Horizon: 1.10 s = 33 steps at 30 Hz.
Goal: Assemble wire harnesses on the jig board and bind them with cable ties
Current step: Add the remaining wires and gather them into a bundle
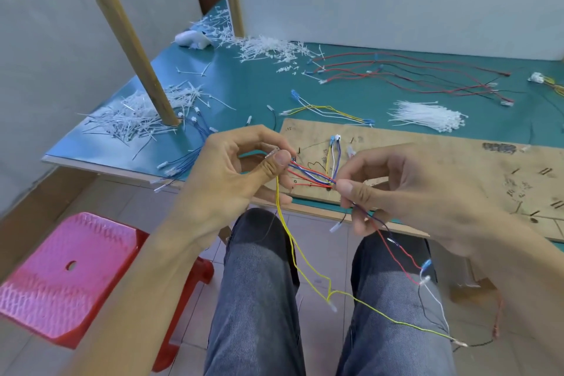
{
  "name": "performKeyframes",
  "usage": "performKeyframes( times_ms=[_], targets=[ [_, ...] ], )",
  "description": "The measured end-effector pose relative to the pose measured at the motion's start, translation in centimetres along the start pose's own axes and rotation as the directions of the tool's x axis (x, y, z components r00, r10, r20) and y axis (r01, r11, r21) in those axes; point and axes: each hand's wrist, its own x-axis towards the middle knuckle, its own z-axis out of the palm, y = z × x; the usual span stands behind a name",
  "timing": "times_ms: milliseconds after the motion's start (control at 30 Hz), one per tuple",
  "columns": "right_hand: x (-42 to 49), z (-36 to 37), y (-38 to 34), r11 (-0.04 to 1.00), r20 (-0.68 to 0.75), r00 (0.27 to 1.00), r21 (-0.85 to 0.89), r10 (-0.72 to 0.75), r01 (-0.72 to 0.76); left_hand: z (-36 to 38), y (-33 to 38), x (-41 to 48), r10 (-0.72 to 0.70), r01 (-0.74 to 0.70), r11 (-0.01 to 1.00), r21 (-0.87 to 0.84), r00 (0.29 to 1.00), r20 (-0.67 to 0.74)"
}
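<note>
Red, blue and white strands of the harness (pixel 311 174) are stretching between both hands, at the near edge of the tabletop (pixel 259 86) and above the person's knees. The left hand (pixel 238 171) is pinching one end of the bundle between thumb and forefinger, the other fingers curling loosely beneath. The right hand (pixel 406 192) is pinching the other end between thumb and fingertips, the lower fingers curling round the strands that pass through. Below the left hand a yellow wire (pixel 293 246) is hanging down between the knees and trailing off over the right thigh. Below the right hand red, blue, black and white tails are hanging with small connectors at their ends. The jig board (pixel 442 168) is lying flat along the near edge of the tabletop, right of centre, and is carrying a few short wires at its left end. A bundle of cable ties (pixel 427 116) is lying just beyond the board's far edge. Loose red wires (pixel 412 76) are lying toward the far right corner. White offcuts (pixel 134 119) are piling at the left edge, round a wooden post (pixel 122 34).
</note>
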Motion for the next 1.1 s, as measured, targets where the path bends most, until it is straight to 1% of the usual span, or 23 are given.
performKeyframes(
  times_ms=[167,333,433,500,567,667,800,900,1000,1100],
  targets=[
    [0.8,-0.5,0.4,0.999,0.018,0.999,0.014,0.040,-0.040,-1.3,-0.8,0.5,-0.051,0.053,0.997,-0.050,0.998,0.046],
    [1.9,-0.3,1.0,0.996,-0.021,0.996,0.032,0.087,-0.086,-2.3,-2.1,1.2,-0.139,0.142,0.986,-0.085,0.989,0.043],
    [2.7,-0.2,1.3,0.994,0.007,0.994,-0.022,0.109,-0.109,-3.0,-2.8,1.7,-0.213,0.218,0.972,-0.091,0.975,0.056],
    [3.4,-0.1,1.2,0.992,0.018,0.993,-0.064,0.113,-0.112,-3.5,-3.3,2.2,-0.249,0.251,0.966,-0.064,0.968,0.038],
    [4.3,0.1,1.3,0.989,0.012,0.994,-0.095,0.111,-0.109,-3.8,-3.7,2.8,-0.267,0.267,0.964,-0.007,0.964,-0.007],
    [6.0,0.7,1.7,0.962,-0.015,0.998,-0.267,0.064,-0.066,-3.8,-4.5,3.6,-0.256,0.264,0.962,0.071,0.961,-0.106],
    [8.1,1.1,2.5,0.893,0.046,0.998,-0.450,0.040,-0.015,-3.6,-6.2,4.7,-0.218,0.270,0.944,0.191,0.942,-0.255],
    [9.1,0.7,2.8,0.809,0.022,1.000,-0.587,0.000,0.013,-3.5,-7.7,5.5,-0.160,0.275,0.891,0.360,0.934,-0.319],
    [9.8,0.6,3.3,0.736,-0.050,0.998,-0.677,-0.028,-0.013,-3.2,-9.0,5.7,-0.046,0.234,0.807,0.542,0.940,-0.338],
    [10.2,1.1,4.0,0.693,-0.098,0.995,-0.718,-0.017,-0.059,-2.7,-9.9,5.4,-0.018,0.244,0.772,0.586,0.931,-0.364]
  ],
)
